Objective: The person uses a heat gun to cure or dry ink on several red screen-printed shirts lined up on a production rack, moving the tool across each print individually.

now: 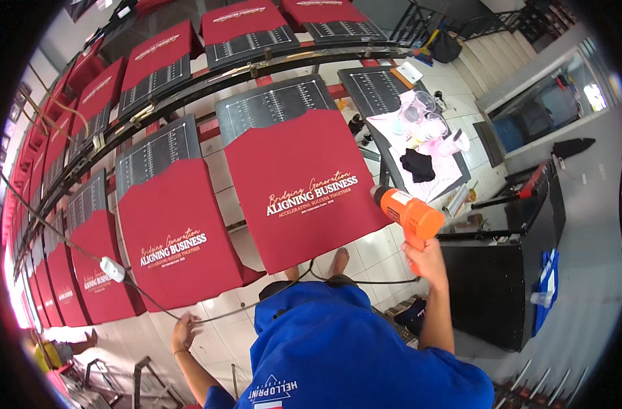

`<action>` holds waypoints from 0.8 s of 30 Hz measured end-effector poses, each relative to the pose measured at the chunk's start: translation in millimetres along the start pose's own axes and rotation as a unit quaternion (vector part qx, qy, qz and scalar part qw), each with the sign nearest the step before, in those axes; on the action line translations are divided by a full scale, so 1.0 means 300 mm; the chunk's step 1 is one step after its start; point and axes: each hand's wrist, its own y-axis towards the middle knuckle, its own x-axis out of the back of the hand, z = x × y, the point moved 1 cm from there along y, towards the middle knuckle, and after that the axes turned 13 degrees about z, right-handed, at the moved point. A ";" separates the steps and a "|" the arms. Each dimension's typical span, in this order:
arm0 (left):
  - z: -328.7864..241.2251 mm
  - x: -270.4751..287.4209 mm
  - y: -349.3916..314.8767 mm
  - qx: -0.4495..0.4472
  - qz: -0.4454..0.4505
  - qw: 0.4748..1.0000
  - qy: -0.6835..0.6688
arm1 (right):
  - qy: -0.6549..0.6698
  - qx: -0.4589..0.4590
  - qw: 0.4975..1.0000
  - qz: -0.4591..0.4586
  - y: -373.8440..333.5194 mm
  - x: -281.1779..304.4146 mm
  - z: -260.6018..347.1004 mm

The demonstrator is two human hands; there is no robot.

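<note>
Cable (222,316) crosses before red shirts (301,180); right hand (427,262) grips orange heat gun (417,215).

Bright light glares off the glass pane (548,114); edges curve.

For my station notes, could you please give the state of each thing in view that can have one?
Orange heat gun: held, nozzle toward the nearest red shirt; cannot tell whether running
Right hand: closed around the heat gun
Left hand: at the cable; grip unclear
Nearest red shirt: printed, spread over its board
Cable: sagging
White connector: hanging in the cable
Black cloth: crumpled
</note>
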 end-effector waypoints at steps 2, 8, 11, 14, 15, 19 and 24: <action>0.109 0.104 -0.130 0.106 -0.182 0.974 -0.082 | -0.110 -0.027 0.993 -0.018 -0.071 0.102 0.087; 0.288 0.243 -0.653 0.127 -0.660 0.732 -0.111 | -0.375 0.216 0.902 -0.006 0.075 0.580 0.101; 0.323 0.094 -0.846 0.110 -0.778 0.619 -0.020 | -0.351 0.213 0.911 -0.035 0.030 0.778 0.072; 0.385 -0.078 -0.944 0.052 -0.811 0.575 0.089 | -0.256 0.128 0.957 -0.036 0.002 0.928 0.070; 0.411 -0.138 -0.956 0.037 -0.813 0.570 0.116 | -0.285 0.157 0.945 -0.034 0.011 0.945 0.063; 0.468 -0.324 -0.907 -0.019 -0.777 0.594 0.209 | -0.168 0.150 0.972 0.073 0.075 0.946 -0.036; 0.435 -0.340 -0.662 -0.144 -0.637 0.705 0.277 | 0.009 0.019 0.956 0.292 0.249 0.668 -0.014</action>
